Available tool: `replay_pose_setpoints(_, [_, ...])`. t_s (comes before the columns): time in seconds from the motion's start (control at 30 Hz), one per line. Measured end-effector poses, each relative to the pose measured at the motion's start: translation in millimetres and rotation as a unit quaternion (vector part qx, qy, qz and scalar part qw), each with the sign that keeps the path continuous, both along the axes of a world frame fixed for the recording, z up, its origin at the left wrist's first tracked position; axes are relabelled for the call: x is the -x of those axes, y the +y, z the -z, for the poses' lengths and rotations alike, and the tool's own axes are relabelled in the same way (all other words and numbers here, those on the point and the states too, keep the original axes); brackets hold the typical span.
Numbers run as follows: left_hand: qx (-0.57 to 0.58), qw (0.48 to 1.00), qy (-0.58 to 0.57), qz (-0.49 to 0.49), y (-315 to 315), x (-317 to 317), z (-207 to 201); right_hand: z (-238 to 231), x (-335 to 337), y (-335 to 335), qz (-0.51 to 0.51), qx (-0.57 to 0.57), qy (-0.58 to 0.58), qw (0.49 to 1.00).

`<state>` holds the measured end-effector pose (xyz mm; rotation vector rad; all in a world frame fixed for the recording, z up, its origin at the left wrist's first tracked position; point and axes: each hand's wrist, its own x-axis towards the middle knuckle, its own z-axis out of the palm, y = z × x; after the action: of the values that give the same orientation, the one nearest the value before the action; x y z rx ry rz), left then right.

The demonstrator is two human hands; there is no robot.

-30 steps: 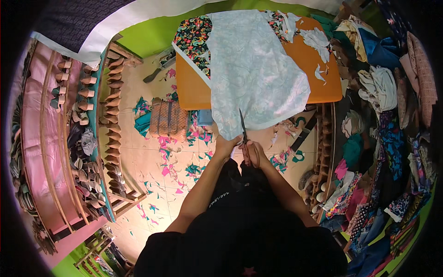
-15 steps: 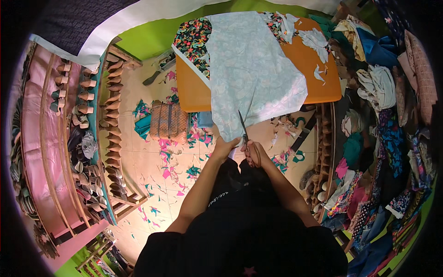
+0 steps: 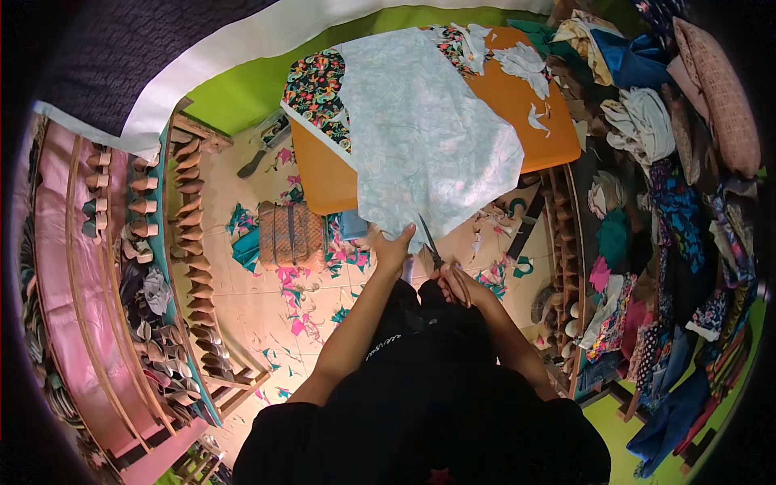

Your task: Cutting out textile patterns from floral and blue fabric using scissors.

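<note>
A large piece of fabric (image 3: 428,137), pale on its upward side, lies over the orange tabletop (image 3: 558,133) and hangs past its near edge. My right hand (image 3: 454,284) grips a pair of scissors (image 3: 430,242) by the handles, just in front of my body. The dark blades point up and away, against the hanging end of the fabric. At the left of that end is my left hand (image 3: 393,249), thumb and fingers spread apart at the fabric's lower edge. Dark floral cloth (image 3: 317,89) shows at the far left of the table.
Fabric scraps (image 3: 295,291) litter the tiled floor around a brown woven bundle (image 3: 291,234). Wooden shoe lasts (image 3: 190,218) line a rack on the left, beside a pink-covered shelf (image 3: 61,267). Heaped cloth (image 3: 638,129) fills the right side. White offcuts (image 3: 525,69) lie on the table.
My left hand's thumb and fingers, pinched together on the fabric's edge before, are now apart. My right hand and the scissors have shifted slightly nearer my body. The whole view has swung a little.
</note>
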<state>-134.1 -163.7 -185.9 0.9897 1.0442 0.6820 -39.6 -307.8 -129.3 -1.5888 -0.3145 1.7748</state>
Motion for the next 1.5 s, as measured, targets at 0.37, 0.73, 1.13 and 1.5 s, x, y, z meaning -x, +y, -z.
replay_pose_setpoints(0.37, [0.099, 0.994, -0.05, 0.023, 20, 1, -3, -15, 6, -31, -0.083, -0.062, -0.016, 0.995])
replay_pose_setpoints(0.73, [0.112, 0.993, -0.021, 0.038, 16, 14, -49, -4, 17, 9, -0.007, -0.021, 0.046, 0.999])
replay_pose_setpoints(1.13, [0.104, 0.99, 0.029, 0.094, 21, 25, -36, 3, 23, 39, 0.001, -0.06, 0.014, 0.998])
replay_pose_setpoints(1.5, [0.11, 0.989, 0.03, 0.097, 23, 22, -44, 17, 42, 37, 0.114, -0.091, 0.023, 0.989])
